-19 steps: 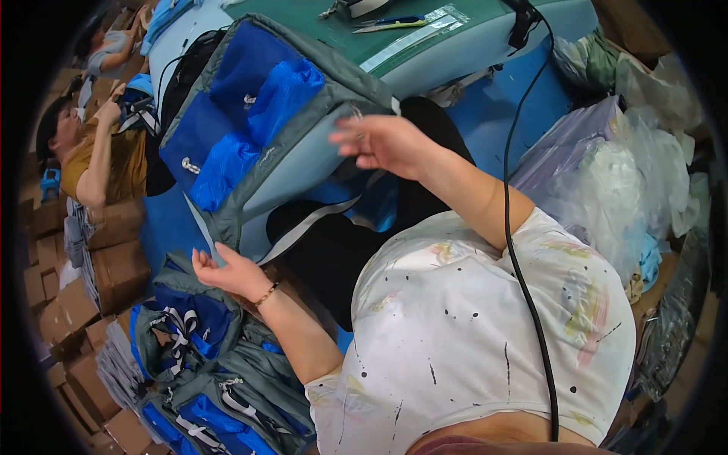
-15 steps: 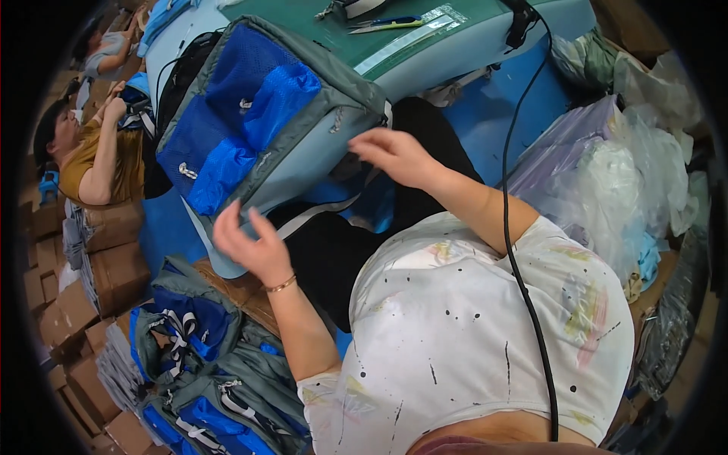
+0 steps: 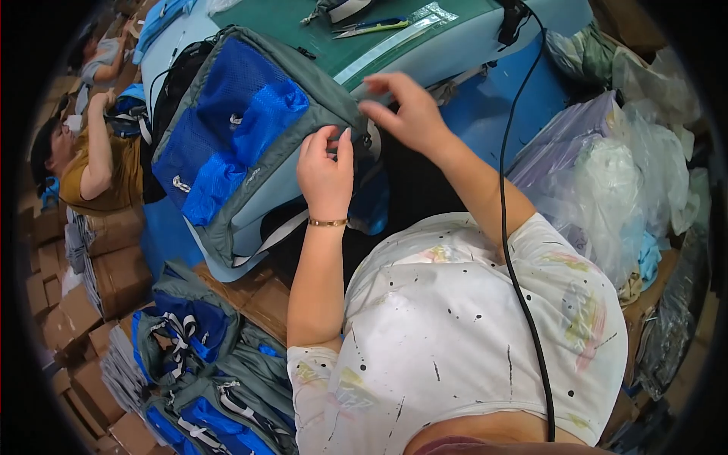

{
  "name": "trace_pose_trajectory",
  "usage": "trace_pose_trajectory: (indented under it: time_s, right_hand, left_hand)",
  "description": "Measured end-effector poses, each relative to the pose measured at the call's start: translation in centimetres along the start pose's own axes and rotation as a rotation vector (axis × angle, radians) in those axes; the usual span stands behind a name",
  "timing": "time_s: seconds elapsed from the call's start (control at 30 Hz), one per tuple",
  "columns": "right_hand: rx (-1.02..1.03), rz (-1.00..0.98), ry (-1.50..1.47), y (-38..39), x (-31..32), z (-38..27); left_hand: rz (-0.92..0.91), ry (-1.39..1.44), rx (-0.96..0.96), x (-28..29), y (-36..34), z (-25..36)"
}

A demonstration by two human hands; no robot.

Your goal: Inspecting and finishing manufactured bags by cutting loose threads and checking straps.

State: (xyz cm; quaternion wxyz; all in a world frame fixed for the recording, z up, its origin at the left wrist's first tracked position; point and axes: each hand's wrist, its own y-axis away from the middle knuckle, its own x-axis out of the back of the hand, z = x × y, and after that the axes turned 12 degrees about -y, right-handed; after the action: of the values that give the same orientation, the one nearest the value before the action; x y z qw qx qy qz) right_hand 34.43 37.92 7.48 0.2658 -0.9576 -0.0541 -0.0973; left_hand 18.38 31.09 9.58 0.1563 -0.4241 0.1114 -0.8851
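A grey-green bag (image 3: 254, 186) with blue mesh pockets (image 3: 265, 106) and white cord toggles lies tilted at the edge of the pale blue table. My left hand (image 3: 326, 167) is at the bag's right-hand grey border, fingers curled in; what they hold, if anything, is hidden. My right hand (image 3: 406, 114) is open just beyond the bag's top right corner, thumb and fingers apart. A pale strap (image 3: 277, 239) hangs below the bag, over my dark-clad legs.
Scissors (image 3: 371, 26) lie on the green mat (image 3: 326, 57). A black cable runs down over my shirt. Grey and blue bags (image 3: 197, 334) are piled at lower left, beside cardboard boxes (image 3: 117, 280). Plastic-wrapped bundles (image 3: 591, 174) sit right. Two other people (image 3: 106, 163) work at left.
My left hand has moved up and rightward from beside the bag's lower corner to its right border. My right hand has risen toward the top corner. The bag has shifted slightly.
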Motion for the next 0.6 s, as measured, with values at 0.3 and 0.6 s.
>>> trace_pose_trajectory:
  time_s: [0.3, 0.6]
  right_hand:
    - [0.477, 0.107, 0.533, -11.4, 4.1, 4.4]
    - [0.259, -0.130, 0.802, -11.9, 4.5, 5.9]
  left_hand:
    - [0.003, -0.171, 0.068, -1.5, 0.3, 1.0]
    - [0.058, -0.227, 0.057, -2.5, 0.5, 1.2]
